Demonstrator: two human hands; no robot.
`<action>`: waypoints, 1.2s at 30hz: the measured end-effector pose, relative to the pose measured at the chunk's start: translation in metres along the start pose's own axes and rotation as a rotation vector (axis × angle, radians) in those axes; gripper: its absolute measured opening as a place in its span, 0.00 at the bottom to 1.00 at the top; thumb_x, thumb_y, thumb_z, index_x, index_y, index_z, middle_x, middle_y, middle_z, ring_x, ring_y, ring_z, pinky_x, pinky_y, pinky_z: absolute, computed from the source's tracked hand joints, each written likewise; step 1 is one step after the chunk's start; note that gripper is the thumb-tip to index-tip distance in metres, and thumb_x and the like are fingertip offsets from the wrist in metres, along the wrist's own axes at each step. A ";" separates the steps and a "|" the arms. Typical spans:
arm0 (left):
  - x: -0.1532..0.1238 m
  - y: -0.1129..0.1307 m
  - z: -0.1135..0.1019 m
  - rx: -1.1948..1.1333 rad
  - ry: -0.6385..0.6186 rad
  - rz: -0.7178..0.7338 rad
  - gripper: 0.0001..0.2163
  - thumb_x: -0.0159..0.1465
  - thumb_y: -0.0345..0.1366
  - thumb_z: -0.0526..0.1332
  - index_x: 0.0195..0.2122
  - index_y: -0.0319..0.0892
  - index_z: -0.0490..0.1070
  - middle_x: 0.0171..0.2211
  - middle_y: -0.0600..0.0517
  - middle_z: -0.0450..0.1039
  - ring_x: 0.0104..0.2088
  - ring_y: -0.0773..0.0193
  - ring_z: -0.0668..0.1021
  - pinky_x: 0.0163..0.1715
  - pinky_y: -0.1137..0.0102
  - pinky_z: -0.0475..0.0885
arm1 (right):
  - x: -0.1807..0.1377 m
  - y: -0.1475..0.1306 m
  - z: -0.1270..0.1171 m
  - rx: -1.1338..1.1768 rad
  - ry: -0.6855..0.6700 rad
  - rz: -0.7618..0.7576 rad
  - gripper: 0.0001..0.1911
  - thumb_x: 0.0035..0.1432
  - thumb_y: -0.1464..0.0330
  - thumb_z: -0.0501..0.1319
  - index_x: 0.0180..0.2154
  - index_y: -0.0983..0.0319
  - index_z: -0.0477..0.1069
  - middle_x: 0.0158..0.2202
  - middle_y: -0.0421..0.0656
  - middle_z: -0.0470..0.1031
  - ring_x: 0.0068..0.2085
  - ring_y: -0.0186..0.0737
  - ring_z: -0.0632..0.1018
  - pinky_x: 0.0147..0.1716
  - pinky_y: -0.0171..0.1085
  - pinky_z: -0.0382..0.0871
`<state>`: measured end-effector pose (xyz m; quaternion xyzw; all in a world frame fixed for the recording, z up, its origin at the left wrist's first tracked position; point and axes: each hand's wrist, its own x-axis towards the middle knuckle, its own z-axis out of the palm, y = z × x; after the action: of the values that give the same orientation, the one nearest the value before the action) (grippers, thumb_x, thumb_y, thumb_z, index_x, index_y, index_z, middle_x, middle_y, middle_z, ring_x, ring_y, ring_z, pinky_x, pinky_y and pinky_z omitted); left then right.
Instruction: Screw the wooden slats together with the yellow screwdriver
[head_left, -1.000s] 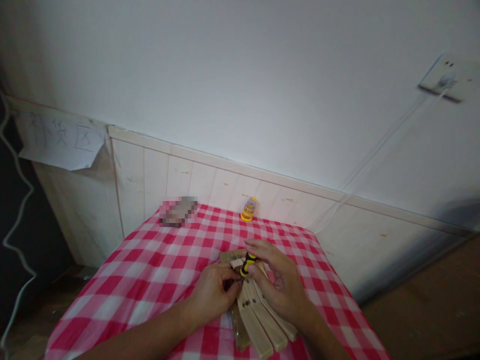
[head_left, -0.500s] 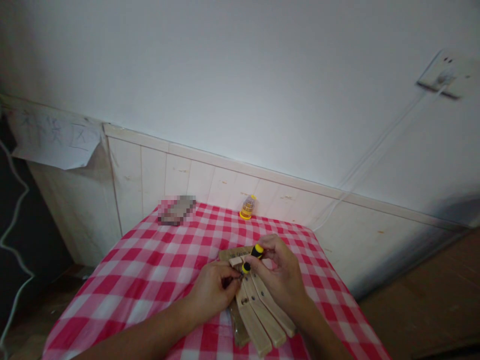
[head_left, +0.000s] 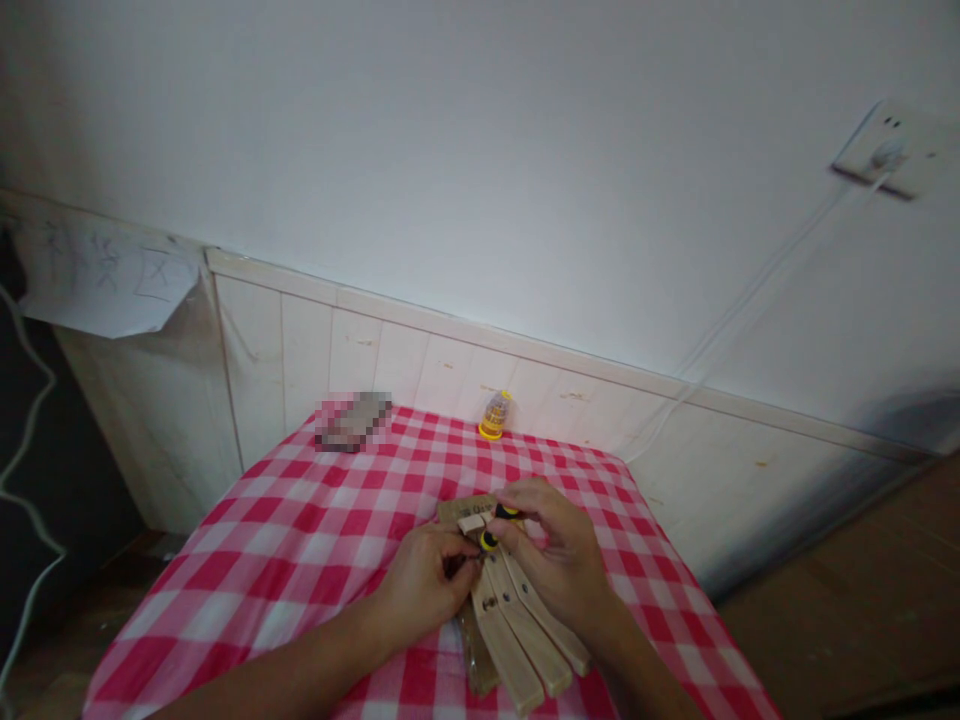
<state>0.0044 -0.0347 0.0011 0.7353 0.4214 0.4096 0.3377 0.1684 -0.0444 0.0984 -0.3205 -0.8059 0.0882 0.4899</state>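
Note:
My right hand (head_left: 559,550) grips a short black-and-yellow screwdriver (head_left: 507,511), its handle partly covered by the fingers. The tool slants down to the left toward the upper end of a set of pale wooden slats (head_left: 529,640). Beside the tool's lower end, my left hand (head_left: 429,582) is closed in a pinch at the slats' left edge; what lies between its fingertips is too small to make out. Dark holes or screw heads dot the slats. Under them lies a brown printed package (head_left: 480,672), mostly covered.
A red-and-white checked cloth (head_left: 300,560) covers the table. Near its back edge stands a clear and yellow container (head_left: 495,416). To its left lies a blurred-out flat object (head_left: 354,422). Behind is a white wall with a socket (head_left: 889,155) and cable.
My right hand has turned and shifted slightly left and down, and the screwdriver's handle end is now more covered by the fingers. My left hand and the slats stay put.

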 end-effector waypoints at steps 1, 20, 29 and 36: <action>0.000 0.000 0.000 -0.001 0.004 0.001 0.10 0.57 0.26 0.58 0.28 0.41 0.81 0.27 0.52 0.78 0.29 0.65 0.77 0.29 0.73 0.64 | -0.002 0.000 0.000 -0.002 -0.017 -0.005 0.11 0.60 0.73 0.64 0.44 0.56 0.77 0.39 0.45 0.83 0.41 0.44 0.83 0.40 0.41 0.79; 0.000 0.000 0.001 -0.010 -0.007 -0.008 0.10 0.57 0.27 0.58 0.26 0.41 0.79 0.27 0.52 0.76 0.29 0.65 0.76 0.28 0.73 0.64 | -0.011 0.014 0.007 0.016 0.076 0.205 0.11 0.55 0.68 0.70 0.39 0.57 0.71 0.38 0.43 0.79 0.37 0.42 0.82 0.35 0.38 0.78; 0.000 0.002 -0.001 -0.024 0.009 0.020 0.10 0.57 0.26 0.58 0.27 0.41 0.80 0.26 0.53 0.77 0.29 0.66 0.76 0.29 0.73 0.64 | -0.006 0.006 0.000 -0.074 -0.035 0.040 0.12 0.61 0.72 0.64 0.47 0.57 0.74 0.42 0.46 0.82 0.43 0.43 0.83 0.43 0.39 0.79; -0.001 -0.002 0.000 -0.022 0.009 0.024 0.10 0.56 0.26 0.58 0.27 0.40 0.80 0.26 0.52 0.77 0.28 0.65 0.76 0.28 0.73 0.64 | -0.009 0.003 -0.001 -0.090 -0.030 0.116 0.10 0.58 0.72 0.65 0.43 0.58 0.73 0.37 0.44 0.81 0.38 0.41 0.83 0.38 0.38 0.79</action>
<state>0.0039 -0.0351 -0.0007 0.7348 0.4094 0.4214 0.3388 0.1736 -0.0476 0.0915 -0.3872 -0.7962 0.0849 0.4570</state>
